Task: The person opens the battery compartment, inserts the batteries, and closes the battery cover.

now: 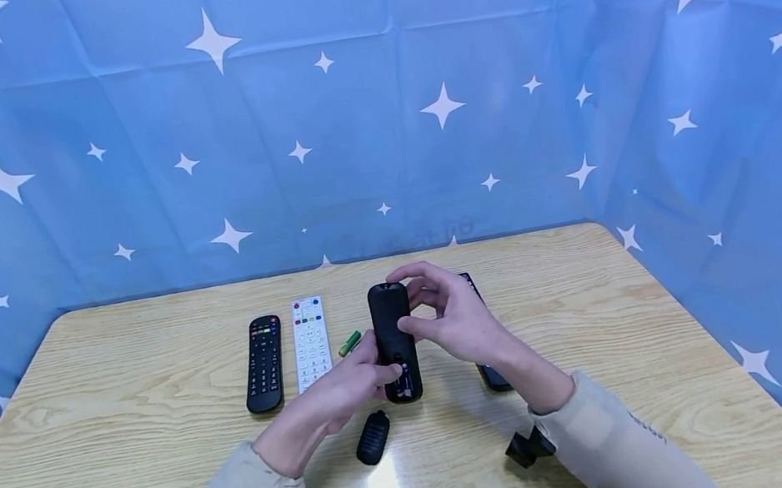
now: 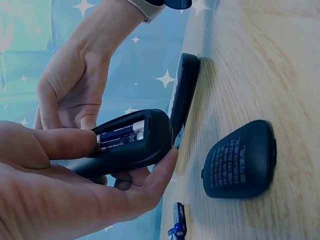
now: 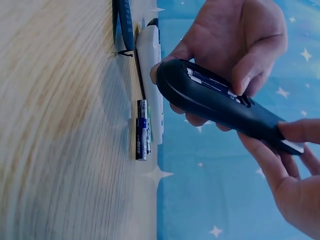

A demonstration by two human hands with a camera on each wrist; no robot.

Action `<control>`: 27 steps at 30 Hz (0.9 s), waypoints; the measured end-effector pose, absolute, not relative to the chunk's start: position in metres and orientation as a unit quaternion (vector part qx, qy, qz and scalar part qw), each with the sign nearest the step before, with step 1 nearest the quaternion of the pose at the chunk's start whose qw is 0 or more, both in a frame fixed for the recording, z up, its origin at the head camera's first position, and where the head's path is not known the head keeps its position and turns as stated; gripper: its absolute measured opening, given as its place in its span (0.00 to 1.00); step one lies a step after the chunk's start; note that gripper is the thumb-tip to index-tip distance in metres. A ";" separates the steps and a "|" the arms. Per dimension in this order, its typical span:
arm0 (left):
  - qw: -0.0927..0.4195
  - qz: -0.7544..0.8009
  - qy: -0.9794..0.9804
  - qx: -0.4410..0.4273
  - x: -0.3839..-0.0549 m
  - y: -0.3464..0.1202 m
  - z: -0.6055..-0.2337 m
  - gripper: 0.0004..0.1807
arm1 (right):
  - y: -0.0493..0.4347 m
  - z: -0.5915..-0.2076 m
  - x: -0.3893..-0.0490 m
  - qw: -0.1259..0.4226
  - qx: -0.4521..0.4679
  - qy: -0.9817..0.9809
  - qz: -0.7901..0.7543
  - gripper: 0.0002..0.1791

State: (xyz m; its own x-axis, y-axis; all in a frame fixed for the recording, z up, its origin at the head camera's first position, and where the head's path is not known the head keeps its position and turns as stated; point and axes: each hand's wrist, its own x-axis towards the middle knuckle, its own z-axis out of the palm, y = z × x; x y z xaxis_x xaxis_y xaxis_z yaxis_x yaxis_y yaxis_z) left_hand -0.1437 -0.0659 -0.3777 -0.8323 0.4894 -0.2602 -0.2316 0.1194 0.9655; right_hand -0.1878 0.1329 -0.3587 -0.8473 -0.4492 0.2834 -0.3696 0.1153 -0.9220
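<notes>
Item 1: black, long, round-ended plastic remote control (image 1: 389, 312), one, held back-up at the centre of the head frame, its battery bay uncovered at the lower end. Handling, as judged: light, stiff, smooth enough to slip; best gripped by its long sides, clear of the bay. Bay contents: two silver-and-blue cylindrical batteries (image 2: 120, 139), probably hard and easily rolled.

Hands: two. Left hand (image 1: 352, 386) grasps the lower end, thumb over the bay; right hand (image 1: 457, 320) grasps the upper end between thumb and fingers.

Item 2: black plastic battery cover with pale print (image 1: 373, 439), one, lower centre.

Item 3: loose cylindrical batteries, green showing (image 1: 349, 344), just beside the left hand; exact count cannot be told.

Item 4: other remotes, three: white oblong plastic remote (image 1: 310, 340) and black button-faced remote (image 1: 264, 364), left of centre; black slim remote (image 1: 495, 378), right of centre, partly hidden by the right arm.

Support: pale wood-grain table (image 1: 153, 381), one.
</notes>
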 end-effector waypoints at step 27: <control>0.219 0.643 0.721 0.139 -0.143 -0.068 -0.383 0.19 | 0.140 -0.361 -0.197 0.065 -0.202 0.735 -0.644 0.31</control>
State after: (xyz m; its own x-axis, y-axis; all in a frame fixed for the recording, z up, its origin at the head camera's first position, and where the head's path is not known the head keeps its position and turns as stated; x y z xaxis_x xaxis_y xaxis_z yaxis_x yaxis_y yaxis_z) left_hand -0.1426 -0.0680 -0.3827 -0.8655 0.4820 -0.1365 -0.0806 0.1349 0.9876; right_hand -0.1971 0.1398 -0.3608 -0.9101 -0.3805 0.1640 -0.2129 0.0899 -0.9729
